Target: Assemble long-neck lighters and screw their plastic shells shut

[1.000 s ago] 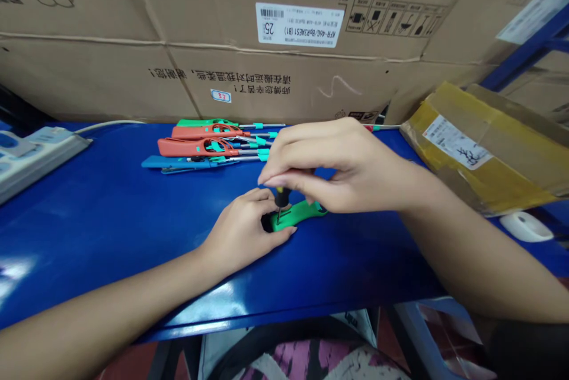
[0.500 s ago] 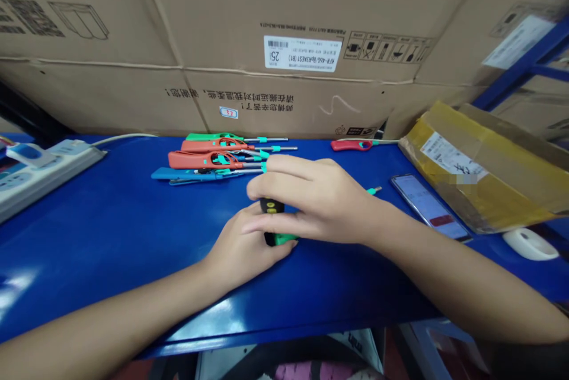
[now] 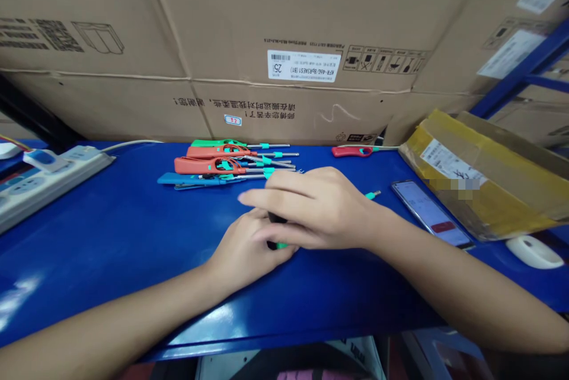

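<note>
My left hand (image 3: 251, 242) is closed around the lower part of a black-and-green object (image 3: 281, 246), its thumb lying along the green part. Over it comes my right hand (image 3: 317, 208), with the black upper part between its thumb and fingers. Most of this object is covered by both hands, so its kind does not show. Just beyond the hands lie several long-nosed gas lighters: a green one (image 3: 208, 143), orange-red ones (image 3: 198, 165) and a blue one (image 3: 180, 179). A metal lighter tip (image 3: 373, 195) with turquoise tape sticks out behind my right wrist.
A red lighter (image 3: 351, 151) lies near the large cardboard box (image 3: 231, 89) at the back of the blue table (image 3: 111, 238). To the right are a phone (image 3: 429, 214), a yellow-taped carton (image 3: 480, 181) and a white mouse-like object (image 3: 533, 251). A power strip (image 3: 57, 175) sits at the left.
The right hand has turned slightly over the held object, and its index finger now stretches further left. Less of the black part shows. The whole view has shifted a little.
</note>
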### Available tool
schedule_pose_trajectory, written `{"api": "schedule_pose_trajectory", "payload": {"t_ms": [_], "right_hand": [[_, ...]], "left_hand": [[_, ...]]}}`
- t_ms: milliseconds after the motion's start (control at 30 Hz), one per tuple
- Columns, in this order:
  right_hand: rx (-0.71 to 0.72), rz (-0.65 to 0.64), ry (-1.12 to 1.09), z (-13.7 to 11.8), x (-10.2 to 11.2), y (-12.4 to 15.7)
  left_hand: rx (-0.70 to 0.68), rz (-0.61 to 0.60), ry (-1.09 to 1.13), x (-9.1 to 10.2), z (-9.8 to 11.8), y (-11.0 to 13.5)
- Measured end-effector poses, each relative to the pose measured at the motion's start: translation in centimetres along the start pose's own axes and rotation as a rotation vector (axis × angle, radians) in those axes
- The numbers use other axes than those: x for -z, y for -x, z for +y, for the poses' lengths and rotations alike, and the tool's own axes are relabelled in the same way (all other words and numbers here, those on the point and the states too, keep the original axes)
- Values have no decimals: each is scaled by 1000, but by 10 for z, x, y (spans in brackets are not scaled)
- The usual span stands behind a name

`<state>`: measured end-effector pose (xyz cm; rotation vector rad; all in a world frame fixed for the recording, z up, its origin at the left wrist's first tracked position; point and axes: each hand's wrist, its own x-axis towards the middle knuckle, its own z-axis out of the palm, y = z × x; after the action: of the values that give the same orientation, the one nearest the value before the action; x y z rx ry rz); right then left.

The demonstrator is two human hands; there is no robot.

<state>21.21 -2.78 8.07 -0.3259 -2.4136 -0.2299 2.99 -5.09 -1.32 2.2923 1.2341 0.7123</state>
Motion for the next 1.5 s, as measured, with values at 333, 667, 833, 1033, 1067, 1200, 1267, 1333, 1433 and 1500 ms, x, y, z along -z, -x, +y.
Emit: {"api": "schedule_pose_trajectory", "payload": {"t_ms": [333,667,833,1033,1067,1200,1267,1333,1433,1500], "right_hand": [[6,30,114,5,-7,5],[-114,-198,-391,12,18,-4],[-71,-106,-135,14,9,3],[-117,-194,-378,10,13,-2],[-127,-208,-421,10,15,-2],[-152,-214,-398,9,16,-3],[-147,-219,-384,8,16,-3],[-143,-227,-404,7,18,-3],[-228,-149,-482,11,29,-3],[-363,-39,-545,19,36,-1]], "left_hand": [[44,-9,-60,4,8,-1],[102,-45,-38,0,0,-2],[129,-53,-55,-2,-1,-2],[132,-36,-30,1,4,-3],[137,-33,-27,1,4,-3],[158,-32,-39,1,5,-2],[151,-32,-28,0,5,-2],[133,-42,-28,1,4,-2],[99,-100,-48,5,3,-3],[89,-143,-56,11,2,-5]]}}
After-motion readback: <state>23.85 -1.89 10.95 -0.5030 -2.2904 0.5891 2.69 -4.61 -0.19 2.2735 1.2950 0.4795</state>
